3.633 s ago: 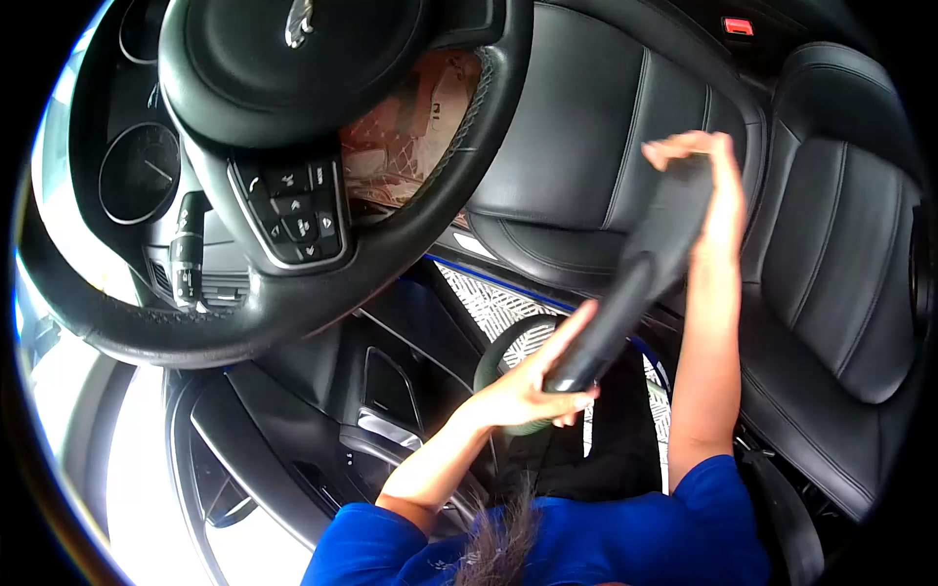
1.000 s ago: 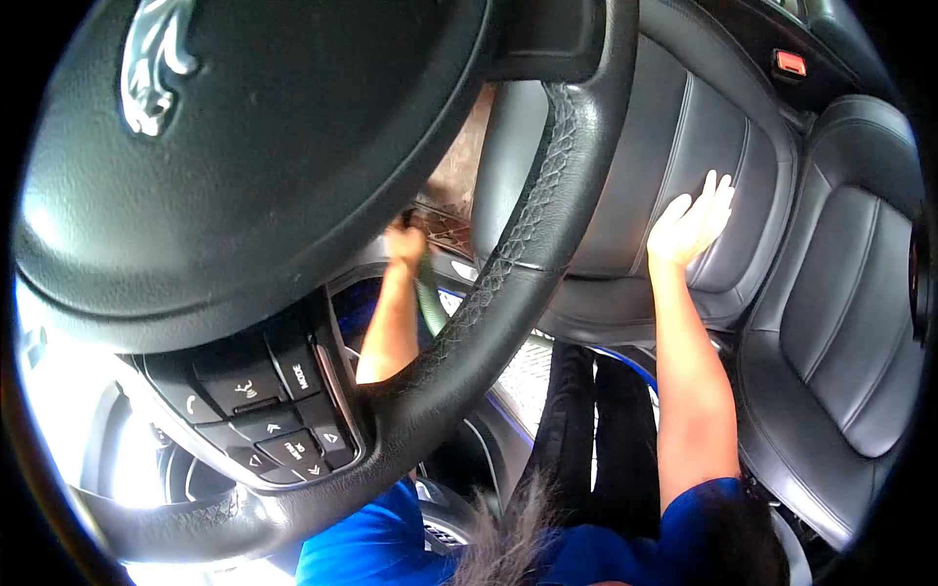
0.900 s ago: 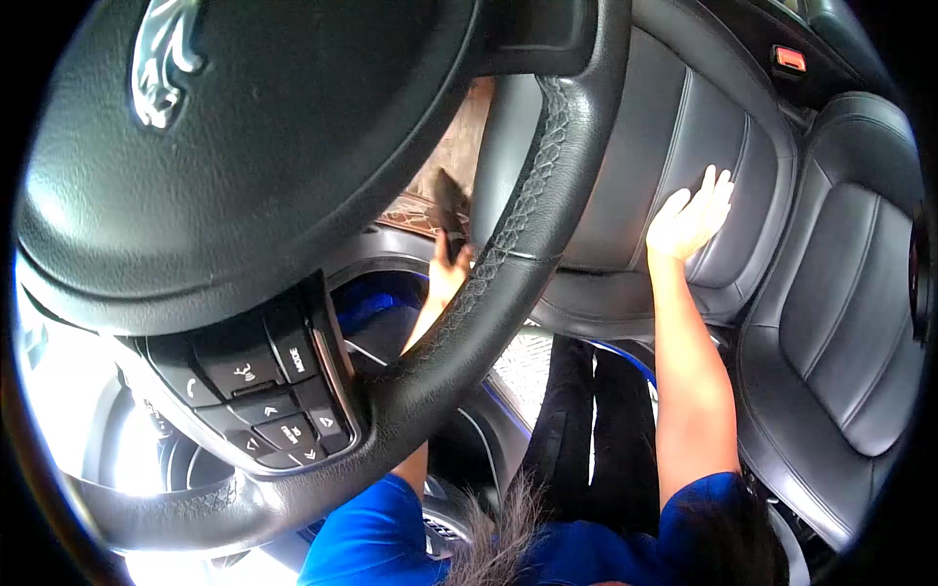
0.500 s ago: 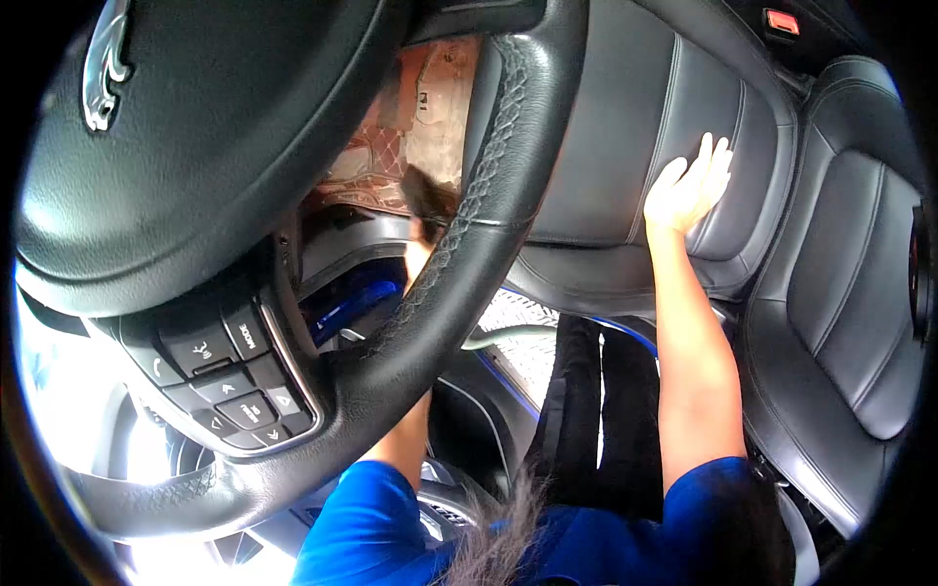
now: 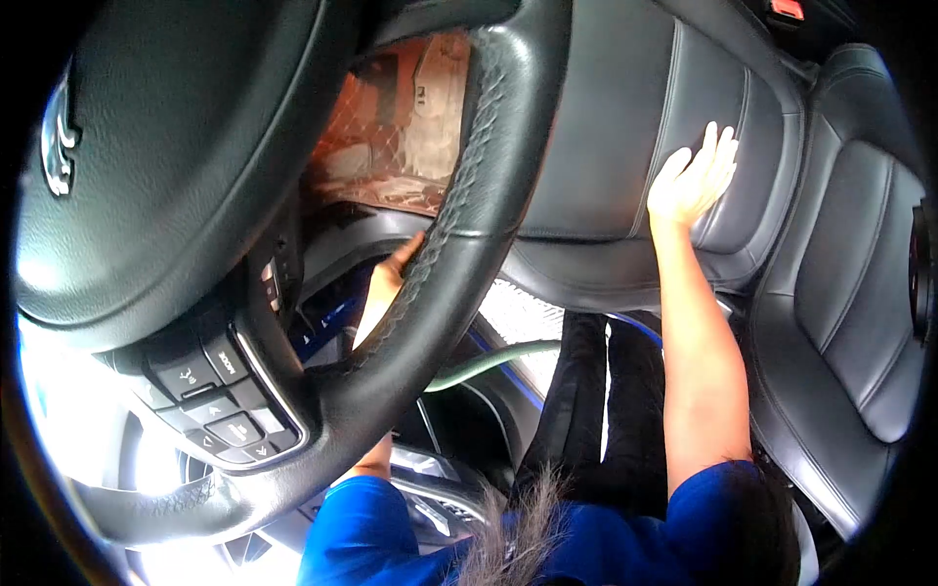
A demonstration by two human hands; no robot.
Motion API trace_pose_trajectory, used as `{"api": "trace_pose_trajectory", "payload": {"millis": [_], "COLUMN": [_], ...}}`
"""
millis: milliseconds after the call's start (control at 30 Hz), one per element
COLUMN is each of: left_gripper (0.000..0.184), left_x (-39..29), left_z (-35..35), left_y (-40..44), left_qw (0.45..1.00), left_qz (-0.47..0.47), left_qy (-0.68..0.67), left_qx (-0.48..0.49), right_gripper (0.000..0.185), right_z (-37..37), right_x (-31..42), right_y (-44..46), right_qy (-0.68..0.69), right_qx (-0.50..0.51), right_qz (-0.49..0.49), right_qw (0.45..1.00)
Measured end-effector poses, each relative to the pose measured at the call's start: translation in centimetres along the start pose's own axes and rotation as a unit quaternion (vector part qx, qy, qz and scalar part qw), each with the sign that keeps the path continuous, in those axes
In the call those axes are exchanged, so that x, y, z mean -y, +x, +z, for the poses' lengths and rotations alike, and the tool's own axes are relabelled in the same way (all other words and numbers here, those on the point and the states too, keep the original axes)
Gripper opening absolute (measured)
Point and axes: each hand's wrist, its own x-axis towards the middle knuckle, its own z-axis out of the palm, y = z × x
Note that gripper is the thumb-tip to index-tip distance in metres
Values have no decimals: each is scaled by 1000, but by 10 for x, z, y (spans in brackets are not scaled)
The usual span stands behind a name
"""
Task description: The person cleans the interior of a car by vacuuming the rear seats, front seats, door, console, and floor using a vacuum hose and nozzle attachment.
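My right hand (image 5: 692, 181) lies open, palm down with fingers a little spread, on the black leather seat cushion (image 5: 611, 127). Beyond the rim of the steering wheel (image 5: 469, 230), my left hand (image 5: 389, 275) is partly hidden, low beside the door sill. Its visible fingers are bent together, and whatever they hold is behind the rim. A pale green hose (image 5: 498, 359) runs from my dark trousers to behind the wheel, below that hand. No dark nozzle shows.
The reddish quilted floor mat (image 5: 362, 142) with a pale worn patch lies past the wheel. The seat backrest (image 5: 850, 273) stands at the right, a red buckle (image 5: 787, 10) at the top right. Door parts (image 5: 469, 420) are at the lower middle.
Both hands were on a dark nozzle at first; later the left alone held it over the mat. That hand has drawn back toward the sill. The right rests on the seat. The view has shifted.
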Motion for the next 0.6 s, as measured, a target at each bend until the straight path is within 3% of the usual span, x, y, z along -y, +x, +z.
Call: {"api": "trace_pose_trajectory", "payload": {"millis": [33, 67, 133, 167, 200, 267, 333, 400, 433, 467, 600], "left_gripper": [58, 58, 60, 61, 60, 59, 59, 59, 61, 60, 62], "left_x": [41, 58, 42, 83, 122, 113, 181, 109, 56, 25, -12], "left_z": [-11, -17, -18, -22, -36, 0, 44, 40, 28, 18, 8], "left_y": [21, 29, 47, 90, 122, 112, 132, 67, 46, 34, 99], "left_qw": [997, 990, 973, 956, 970, 976, 950, 977, 986, 995, 997], "left_qz": [39, 48, -3, -5, -17, -37, 123, 108, -94, -30, 75], "left_qy": [20, -116, -152, -163, -118, 101, 244, 155, -133, -97, -34], "left_qx": [-57, -72, -173, -246, -210, -190, -148, -101, 34, 0, 9], "right_gripper": [53, 53, 52, 52, 52, 52, 53, 54, 54, 54, 54], "right_z": [0, 1, 1, 3, 2, 1, -1, -1, 4, 6, 9], "right_x": [0, 0, -1, -1, -1, 0, 0, 3, -2, -1, -4], "right_y": [-1, 0, 0, 1, 0, 0, -2, 1, -1, 0, -3], "right_qy": [-4, -4, -4, -7, -9, -14, -20, -30, -37, -38, -37], "right_qx": [-1, -5, 0, -3, -3, -3, 5, 10, 10, 10, 3], "right_qz": [-1, -3, -3, -6, -5, -2, 0, 3, -7, -4, -15], "right_qw": [1000, 1000, 1000, 1000, 1000, 1000, 1000, 1000, 999, 999, 999]}}
